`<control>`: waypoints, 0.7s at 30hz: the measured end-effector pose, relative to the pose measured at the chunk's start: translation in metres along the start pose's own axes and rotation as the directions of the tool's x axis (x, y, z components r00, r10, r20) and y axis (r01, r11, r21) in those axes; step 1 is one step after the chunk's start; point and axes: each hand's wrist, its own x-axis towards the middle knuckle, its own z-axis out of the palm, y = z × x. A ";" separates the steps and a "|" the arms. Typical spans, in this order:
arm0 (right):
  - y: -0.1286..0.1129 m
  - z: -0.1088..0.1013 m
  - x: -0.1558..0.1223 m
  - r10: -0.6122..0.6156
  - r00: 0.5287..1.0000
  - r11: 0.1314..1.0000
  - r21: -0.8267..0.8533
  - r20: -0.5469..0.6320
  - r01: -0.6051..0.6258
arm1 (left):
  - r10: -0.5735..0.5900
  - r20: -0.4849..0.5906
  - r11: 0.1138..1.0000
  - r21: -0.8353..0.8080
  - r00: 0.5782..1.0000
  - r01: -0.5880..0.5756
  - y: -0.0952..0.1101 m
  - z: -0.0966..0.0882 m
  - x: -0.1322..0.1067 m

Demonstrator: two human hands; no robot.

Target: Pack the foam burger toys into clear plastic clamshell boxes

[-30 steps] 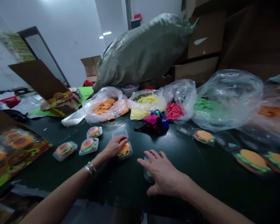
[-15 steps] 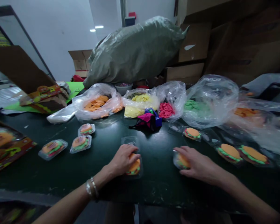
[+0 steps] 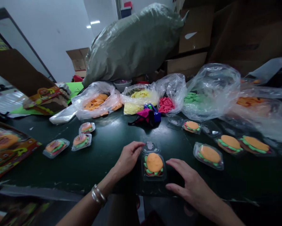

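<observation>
A foam burger [image 3: 154, 164] lies in an open clear clamshell pack [image 3: 153, 177] on the dark green table [image 3: 112, 141], its lid [image 3: 150, 145] flat behind it. My left hand [image 3: 128, 157], with bracelets at the wrist, rests at the pack's left side, fingertips touching the lid's edge, fingers loosely apart. Just right of the pack, my right hand [image 3: 190, 182] hovers with spread fingers and holds nothing. Another packed burger [image 3: 209, 154] lies to the right.
Three shut burger packs [image 3: 81, 140] lie at left. More burgers [image 3: 229, 142] sit at right. Clear bags of orange [image 3: 98, 102], yellow [image 3: 137, 102], red [image 3: 170, 100] and green [image 3: 203, 97] foam pieces line the back, with a grey sack [image 3: 136, 47], cardboard boxes and printed cards [image 3: 6, 147].
My right hand let go of the pack it covered, which now lies further right. My left hand came off the burger in front of me, whose pack now lies open.
</observation>
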 end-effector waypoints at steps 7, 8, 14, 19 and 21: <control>0.001 0.034 0.023 -0.027 0.992 0.994 0.105 -0.120 0.039 | 0.064 0.370 0.974 0.179 0.927 -0.138 0.018 -0.001 -0.010; 0.002 0.035 0.024 -0.040 0.992 0.994 0.099 -0.116 0.051 | 0.068 0.416 0.971 0.182 0.907 -0.157 0.020 -0.003 -0.009; 0.009 0.037 0.024 -0.085 0.989 0.990 0.102 -0.125 0.098 | 0.039 0.483 0.974 0.179 0.875 -0.142 0.023 -0.011 -0.004; 0.009 0.032 0.025 -0.084 0.994 0.987 0.134 -0.073 0.093 | 0.035 0.519 0.955 0.235 0.854 -0.182 0.026 -0.011 -0.004; 0.008 0.030 0.026 -0.073 0.997 0.986 0.151 -0.033 0.077 | 0.024 0.533 0.944 0.266 0.846 -0.194 0.028 -0.012 -0.006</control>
